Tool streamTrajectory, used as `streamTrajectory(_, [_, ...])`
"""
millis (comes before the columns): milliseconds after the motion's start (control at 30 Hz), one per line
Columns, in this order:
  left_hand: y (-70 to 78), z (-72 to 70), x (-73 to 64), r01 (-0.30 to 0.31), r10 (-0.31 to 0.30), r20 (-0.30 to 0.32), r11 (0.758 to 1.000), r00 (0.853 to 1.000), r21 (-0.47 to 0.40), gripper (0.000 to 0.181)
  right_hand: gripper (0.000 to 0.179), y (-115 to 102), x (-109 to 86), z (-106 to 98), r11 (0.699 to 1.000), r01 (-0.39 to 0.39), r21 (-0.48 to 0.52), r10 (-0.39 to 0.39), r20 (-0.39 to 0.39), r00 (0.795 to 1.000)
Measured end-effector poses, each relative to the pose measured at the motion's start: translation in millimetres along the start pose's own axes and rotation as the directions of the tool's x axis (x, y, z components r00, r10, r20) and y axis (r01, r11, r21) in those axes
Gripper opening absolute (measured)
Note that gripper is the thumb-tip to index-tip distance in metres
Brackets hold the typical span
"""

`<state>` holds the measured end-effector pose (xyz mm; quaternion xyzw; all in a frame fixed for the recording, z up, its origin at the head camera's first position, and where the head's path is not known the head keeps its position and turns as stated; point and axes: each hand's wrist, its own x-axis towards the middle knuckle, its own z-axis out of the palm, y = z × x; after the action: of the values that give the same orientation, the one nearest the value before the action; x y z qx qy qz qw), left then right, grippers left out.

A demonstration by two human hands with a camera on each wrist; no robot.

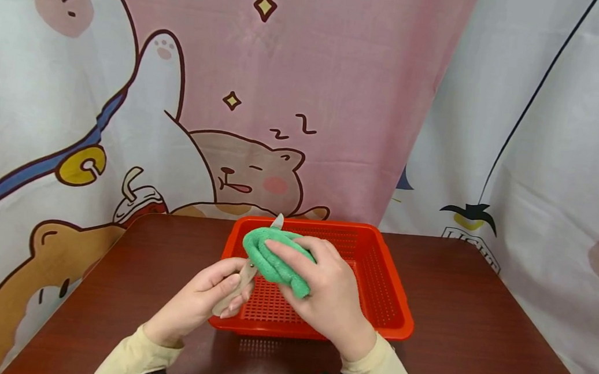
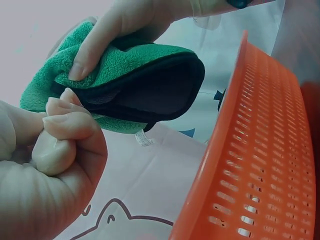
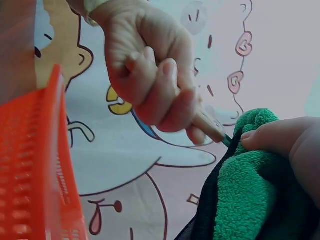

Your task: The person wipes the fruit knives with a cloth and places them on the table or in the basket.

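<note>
A knife with a beige handle [image 1: 235, 291] is in my left hand [image 1: 200, 296], its fingers curled round the handle. Its blade [image 1: 278, 221] shows only at the tip, above a green cloth [image 1: 278, 261] that covers the rest. My right hand [image 1: 331, 290] grips the folded cloth about the blade, with the thumb [image 2: 84, 62] pressed on the fabric in the left wrist view. There the cloth's dark lining [image 2: 150, 90] shows along its open fold. In the right wrist view the handle [image 3: 209, 126] points toward the cloth [image 3: 245, 195].
A red perforated plastic basket [image 1: 386, 286] stands on the dark brown table [image 1: 457, 314], below and behind my hands. Behind the table hangs a curtain [image 1: 347, 97] printed with cartoon animals.
</note>
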<state>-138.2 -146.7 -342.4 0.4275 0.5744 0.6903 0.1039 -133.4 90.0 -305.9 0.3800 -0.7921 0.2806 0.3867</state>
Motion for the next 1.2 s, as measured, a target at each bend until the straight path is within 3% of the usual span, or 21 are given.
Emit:
streamTrajectory(267, [0.5, 4.2, 4.3, 0.006, -0.006, 0.025, 1.0, 1.0, 0.004, 0.027, 0.062, 7.7, 1.5, -13.7, 0.997, -0.073, -0.021, 0.072, -0.018, 0.997])
streamTrajectory(700, [-1.9, 4.4, 4.8, 0.038, -0.038, 0.012, 0.999, 0.999, 0.034, 0.028, 0.056, 19.1, -2.3, -21.3, 0.991, -0.113, -0.069, 0.108, -0.073, 0.991])
streamTrajectory(1000, [0.4, -2.2, 4.9, 0.099, -0.091, -0.116, 0.993, 0.989, 0.061, 0.025, 0.057, 25.7, -4.2, -31.2, 0.99, -0.127, -0.06, 0.115, -0.168, 0.979])
streamTrajectory(1200, [3.7, -7.1, 10.5, 0.121, -0.108, -0.146, 0.989, 0.983, 0.083, 0.026, 0.058, 22.5, -6.5, -33.2, 0.994, -0.098, -0.046, 0.09, -0.149, 0.985])
